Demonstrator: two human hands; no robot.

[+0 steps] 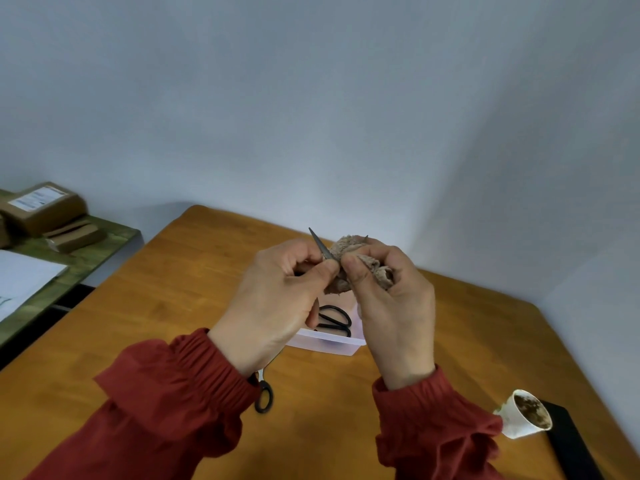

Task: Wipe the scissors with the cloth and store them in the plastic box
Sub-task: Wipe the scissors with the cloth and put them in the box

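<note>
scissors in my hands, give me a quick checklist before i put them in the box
1. Left hand grips the scissors firmly: ok.
2. Cloth, held in the right hand, touches the blade: ok.
3. Blades wiped clean: cannot tell, most of them are hidden by hands and cloth.
4. Bare tip points up, away from the fingers: ok.
5. Plastic box open below the hands: ok, a black pair already lies inside.
6. All scissors stored: not ok, another pair lies on the table by the left sleeve.
</note>
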